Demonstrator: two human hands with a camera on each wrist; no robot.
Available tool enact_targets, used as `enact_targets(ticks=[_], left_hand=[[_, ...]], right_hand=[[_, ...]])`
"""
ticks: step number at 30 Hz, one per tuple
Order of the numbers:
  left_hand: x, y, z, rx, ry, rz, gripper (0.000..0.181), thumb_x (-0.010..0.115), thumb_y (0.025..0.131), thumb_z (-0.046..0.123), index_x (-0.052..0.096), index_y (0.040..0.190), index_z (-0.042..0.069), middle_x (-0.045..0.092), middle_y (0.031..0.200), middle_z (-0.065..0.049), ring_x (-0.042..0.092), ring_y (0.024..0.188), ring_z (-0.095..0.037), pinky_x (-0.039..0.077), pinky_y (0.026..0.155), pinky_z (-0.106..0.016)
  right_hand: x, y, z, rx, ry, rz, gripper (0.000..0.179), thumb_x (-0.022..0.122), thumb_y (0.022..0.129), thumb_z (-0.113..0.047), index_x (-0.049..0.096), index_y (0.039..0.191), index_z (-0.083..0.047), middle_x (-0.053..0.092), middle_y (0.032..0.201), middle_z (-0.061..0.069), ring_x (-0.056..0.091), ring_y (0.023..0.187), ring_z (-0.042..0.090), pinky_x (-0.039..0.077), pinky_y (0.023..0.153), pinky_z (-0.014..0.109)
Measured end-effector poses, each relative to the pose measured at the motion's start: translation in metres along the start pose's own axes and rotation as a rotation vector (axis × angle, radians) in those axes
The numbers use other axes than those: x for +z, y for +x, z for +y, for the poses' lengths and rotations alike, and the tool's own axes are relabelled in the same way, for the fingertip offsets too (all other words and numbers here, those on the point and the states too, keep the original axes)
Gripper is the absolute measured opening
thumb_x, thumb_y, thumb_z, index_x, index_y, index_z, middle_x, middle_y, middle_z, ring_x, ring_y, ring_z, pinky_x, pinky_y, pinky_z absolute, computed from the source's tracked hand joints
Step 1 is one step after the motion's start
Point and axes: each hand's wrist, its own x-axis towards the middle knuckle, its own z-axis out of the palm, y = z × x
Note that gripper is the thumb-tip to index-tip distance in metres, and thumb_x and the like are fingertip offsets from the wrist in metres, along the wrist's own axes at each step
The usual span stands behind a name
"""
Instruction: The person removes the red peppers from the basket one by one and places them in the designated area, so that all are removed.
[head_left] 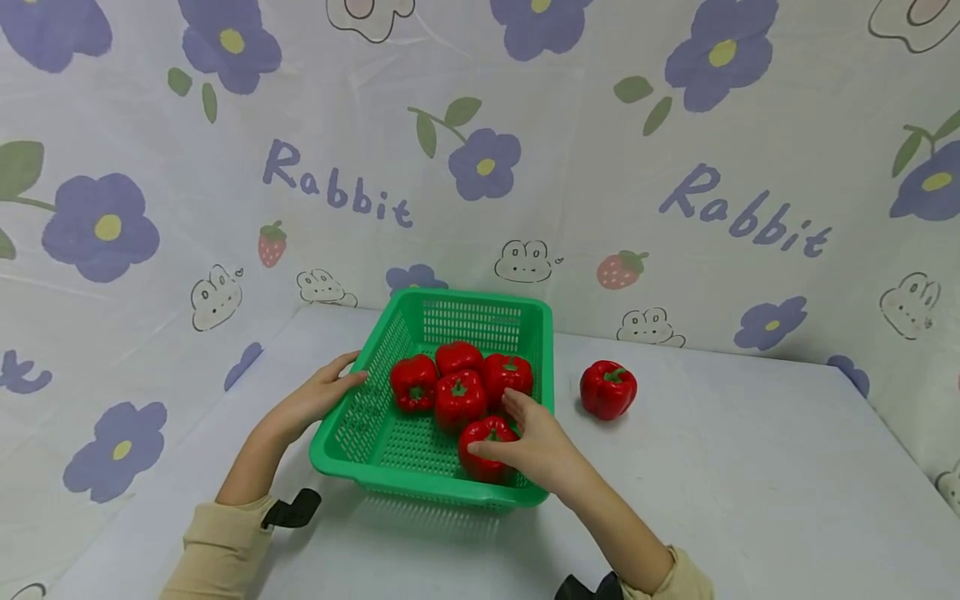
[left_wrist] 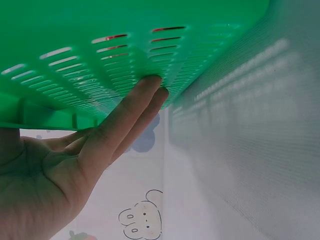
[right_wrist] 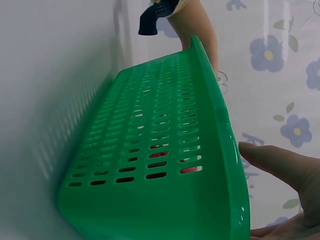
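A green slotted plastic basket point(head_left: 360, 421) stands on the white table with several red bell peppers point(head_left: 460, 400) in it. My left hand point(head_left: 318, 396) grips its left side, thumb at the rim; in the left wrist view, two straight fingers point(left_wrist: 127, 112) lie against the outer wall. Over the basket's right side reaches my right hand point(head_left: 536, 446), thumb and fingers spread above the front pepper point(head_left: 480, 467). Its thumb point(right_wrist: 277, 162) extends above the rim in the right wrist view, where the basket wall hides the pepper's contact with the hand.
Another red bell pepper point(head_left: 607, 390) sits on the table point(head_left: 720, 467), right of the basket. A white cloth point(head_left: 577, 183) printed with purple flowers and rabbits hangs behind and to the left. Black wrist straps show at both sleeves.
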Motion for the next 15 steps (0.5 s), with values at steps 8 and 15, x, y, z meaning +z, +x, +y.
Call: enact_targets(ticks=[8,15], left_hand=[[-0.0008,-0.0016,-0.0020,0.019,0.017,-0.006,0.069,0.039,0.104,0.044,0.015,0.157,0.007,0.033,0.150,-0.028,0.054,0.122,-0.033,0.049,0.096,-0.043],[-0.0009,-0.0021,-0.0037,0.009,0.000,-0.008,0.067,0.040,0.104,0.041,0.014,0.157,0.008,0.040,0.145,-0.028,0.058,0.117,-0.031,0.050,0.093,-0.040]], right_hand=[[0.0004,-0.0030,-0.0014,-0.028,-0.071,-0.012,0.082,0.078,0.082,-0.016,0.034,0.147,0.007,0.042,0.150,0.023,0.041,0.139,0.040,0.045,0.103,0.050],[0.0035,-0.0039,-0.0015,-0.032,-0.100,-0.034,0.081,0.079,0.081,-0.013,0.035,0.146,0.008,0.045,0.148,0.024,0.042,0.138,0.040,0.046,0.103,0.049]])
